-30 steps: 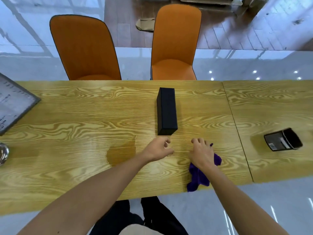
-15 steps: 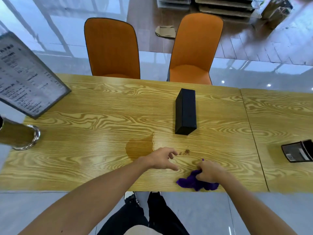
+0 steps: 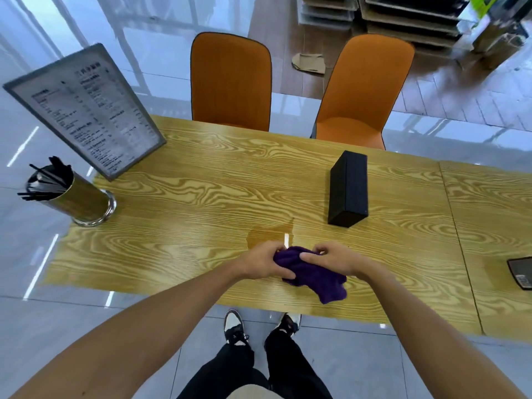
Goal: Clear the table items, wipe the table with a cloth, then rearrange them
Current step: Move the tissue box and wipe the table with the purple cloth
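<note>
A person standing at a wood-grain table [image 3: 178,194] holds a bunched purple cloth [image 3: 313,275] in both hands near the table's front edge, the left hand [image 3: 266,262] with its fingers [image 3: 285,273] curled around the cloth's left end and the right hand [image 3: 331,259] closed over its top, a loose tail of fabric hanging down toward the near edge. Just beyond the hands lies a wet, amber-tinted patch [image 3: 269,234] on the tabletop (a glint of light marks its right side). A tall black box [image 3: 349,188] lies on its long side past the spill and to the right, well clear of the cloth. At the far left stand a framed menu card [image 3: 86,110], tilted back, and a metal cup [image 3: 83,200] holding dark straws. A dark object [image 3: 521,273] is cut off by the right border on an adjoining table. Two orange chairs [image 3: 230,82] face the far side.
</note>
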Action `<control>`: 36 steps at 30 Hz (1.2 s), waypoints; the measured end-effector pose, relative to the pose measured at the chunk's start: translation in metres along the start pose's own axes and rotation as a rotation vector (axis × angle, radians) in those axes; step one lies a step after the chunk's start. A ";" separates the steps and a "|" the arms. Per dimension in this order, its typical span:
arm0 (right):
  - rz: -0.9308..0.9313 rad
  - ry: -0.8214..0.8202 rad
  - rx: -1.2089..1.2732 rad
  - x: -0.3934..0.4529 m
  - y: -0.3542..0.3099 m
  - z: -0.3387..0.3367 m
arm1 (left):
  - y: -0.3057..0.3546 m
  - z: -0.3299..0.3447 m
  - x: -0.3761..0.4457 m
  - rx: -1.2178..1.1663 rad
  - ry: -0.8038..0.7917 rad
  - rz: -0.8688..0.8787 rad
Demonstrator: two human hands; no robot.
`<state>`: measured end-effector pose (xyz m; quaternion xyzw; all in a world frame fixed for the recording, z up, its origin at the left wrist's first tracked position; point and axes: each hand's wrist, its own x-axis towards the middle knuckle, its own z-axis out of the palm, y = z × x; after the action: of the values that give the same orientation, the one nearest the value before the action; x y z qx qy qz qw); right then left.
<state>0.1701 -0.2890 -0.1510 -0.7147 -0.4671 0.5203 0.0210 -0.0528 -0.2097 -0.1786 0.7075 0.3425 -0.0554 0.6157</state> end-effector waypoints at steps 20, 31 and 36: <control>-0.178 -0.183 -0.156 0.017 -0.022 0.006 | -0.020 -0.018 -0.047 -0.403 0.164 -0.087; -0.251 0.505 -0.543 0.038 -0.001 0.030 | -0.046 -0.003 -0.028 0.049 0.614 -0.288; -0.288 0.757 -0.462 0.051 0.005 0.065 | -0.051 0.004 -0.013 0.380 0.834 -0.358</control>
<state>0.1248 -0.2868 -0.2207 -0.7680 -0.6247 0.0970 0.1025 -0.0892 -0.2185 -0.2156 0.6992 0.6600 0.0660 0.2670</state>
